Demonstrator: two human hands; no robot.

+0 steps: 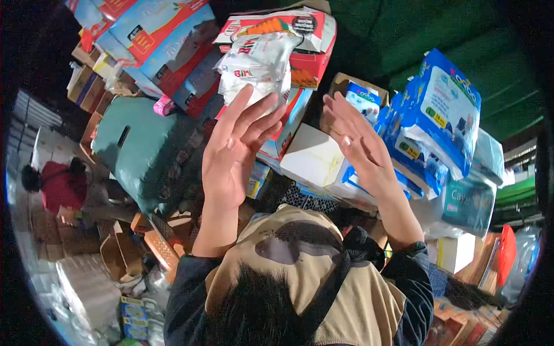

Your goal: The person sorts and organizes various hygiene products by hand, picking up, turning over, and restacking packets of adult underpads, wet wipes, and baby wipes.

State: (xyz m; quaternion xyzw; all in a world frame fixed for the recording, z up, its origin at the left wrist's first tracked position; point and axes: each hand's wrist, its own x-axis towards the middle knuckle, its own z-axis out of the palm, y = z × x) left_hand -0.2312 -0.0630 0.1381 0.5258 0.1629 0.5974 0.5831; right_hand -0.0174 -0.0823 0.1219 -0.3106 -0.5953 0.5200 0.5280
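My left hand (pixel 236 150) is raised at the centre left, palm showing, fingers spread and holding nothing. Just beyond its fingertips lie white plastic packs (pixel 259 63) with red and green lettering, on top of a red and white carton (pixel 311 52). To the right, my right hand (pixel 360 138) is also up, fingers stretched out and close together, with nothing in it. A white box (pixel 311 154) shows between the two hands, lower than the fingertips. Blue and white diaper packs (pixel 441 109) are stacked to the right of my right hand.
Blue and red cartons (pixel 156 46) are piled at the upper left, above a large green wrapped bundle (pixel 135 150). A person in a red top (pixel 63 187) is at the far left. Open cardboard boxes (pixel 121 251) lie lower left; a teal pack (pixel 470 202) sits at right.
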